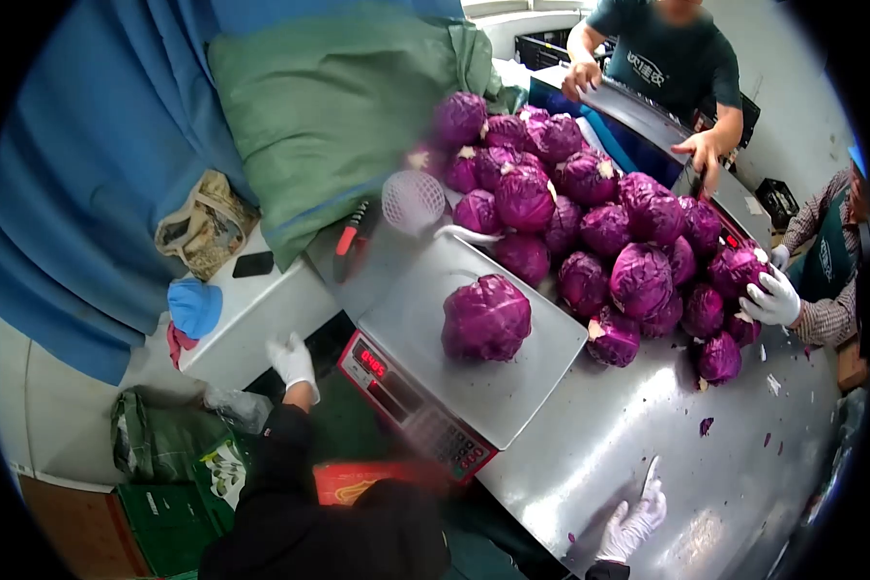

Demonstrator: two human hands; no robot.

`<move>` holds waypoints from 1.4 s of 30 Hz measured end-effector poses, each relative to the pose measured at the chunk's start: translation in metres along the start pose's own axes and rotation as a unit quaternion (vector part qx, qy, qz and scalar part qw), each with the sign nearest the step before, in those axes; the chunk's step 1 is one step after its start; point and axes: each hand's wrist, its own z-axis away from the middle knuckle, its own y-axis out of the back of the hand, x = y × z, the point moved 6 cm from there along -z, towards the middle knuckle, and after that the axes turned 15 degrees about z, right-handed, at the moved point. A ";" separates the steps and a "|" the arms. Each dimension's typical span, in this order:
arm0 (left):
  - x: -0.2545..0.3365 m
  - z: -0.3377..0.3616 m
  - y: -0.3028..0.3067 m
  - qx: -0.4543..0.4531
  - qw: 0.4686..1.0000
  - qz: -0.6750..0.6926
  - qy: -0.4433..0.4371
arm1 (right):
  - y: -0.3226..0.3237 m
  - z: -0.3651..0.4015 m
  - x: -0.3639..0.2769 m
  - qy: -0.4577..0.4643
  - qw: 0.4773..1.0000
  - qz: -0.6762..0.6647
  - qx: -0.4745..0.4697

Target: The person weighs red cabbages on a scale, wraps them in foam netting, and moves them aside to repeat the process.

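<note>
A red cabbage (487, 318) rests on the metal pan of a red-framed digital scale (406, 401), whose red digits are lit. My left hand (294, 367), in a white glove, is off to the scale's left, its fingers apart and nothing visible in them. At the lower right, just over the steel table (590, 474), my gloved right hand (632, 527) is closed around a narrow pale knife (652, 476) pointing away from me. Its handle is hidden by the fingers. Behind the scale lies a heap of red cabbages (638, 275), with a white foam net (414, 203) beside it.
A co-worker in a dark shirt (667, 58) stands at the back; another's white-gloved hand (773, 298) touches the heap at right. A green sack (338, 116), a red-and-black handled tool (351, 230), a phone (253, 264) and a blue cap (194, 307) are at left. Leaf scraps dot the table.
</note>
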 end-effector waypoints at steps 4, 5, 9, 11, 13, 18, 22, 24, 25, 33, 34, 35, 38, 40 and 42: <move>-0.062 0.080 0.043 -0.103 0.949 -0.272 0.119 | 0.008 0.009 -0.067 0.187 0.980 -0.045 -0.058; -0.075 0.096 0.049 -0.119 0.947 -0.256 0.151 | 0.007 0.013 -0.077 0.210 0.976 -0.042 -0.050; -0.093 0.116 0.056 -0.129 0.938 -0.145 0.286 | -0.010 0.021 -0.092 0.224 0.969 -0.067 -0.081; -0.057 0.087 0.049 -0.106 0.955 -0.134 0.243 | -0.018 0.026 -0.087 0.187 0.970 -0.089 -0.123; -0.073 0.025 0.028 -0.079 0.985 -0.053 0.144 | -0.022 0.032 -0.085 0.191 0.973 -0.081 -0.105; 0.119 -0.070 -0.089 -0.136 0.986 0.065 -0.076 | -0.024 0.028 -0.096 0.149 0.975 -0.118 -0.117; 0.299 -0.048 -0.220 -0.387 0.898 0.181 -0.108 | -0.005 0.000 -0.144 0.216 0.964 -0.109 -0.110; 0.346 -0.046 -0.306 -0.520 0.826 0.167 -0.141 | -0.001 -0.014 -0.163 0.205 0.965 -0.100 -0.129; 0.386 -0.029 -0.320 -0.558 0.798 0.159 -0.160 | -0.002 -0.021 -0.168 0.198 0.965 -0.085 -0.150; 0.495 -0.069 -0.464 -0.602 0.733 0.312 0.057 | -0.039 -0.032 -0.179 0.138 0.960 -0.026 -0.242; 0.505 -0.054 -0.457 -0.636 0.687 0.334 0.106 | -0.041 -0.032 -0.178 0.141 0.957 -0.026 -0.252; 0.513 -0.034 -0.453 -0.661 0.675 0.308 0.113 | -0.040 -0.033 -0.178 0.144 0.954 -0.028 -0.260; 0.510 -0.027 -0.467 -0.571 0.794 0.204 0.032 | -0.042 -0.034 -0.181 0.148 0.946 -0.039 -0.284; 0.505 -0.026 -0.475 -0.523 0.799 0.282 0.090 | -0.043 -0.034 -0.181 0.147 0.943 -0.036 -0.297; 0.494 -0.036 -0.503 -0.610 0.764 0.208 0.021 | -0.051 -0.033 -0.180 0.146 0.939 -0.030 -0.311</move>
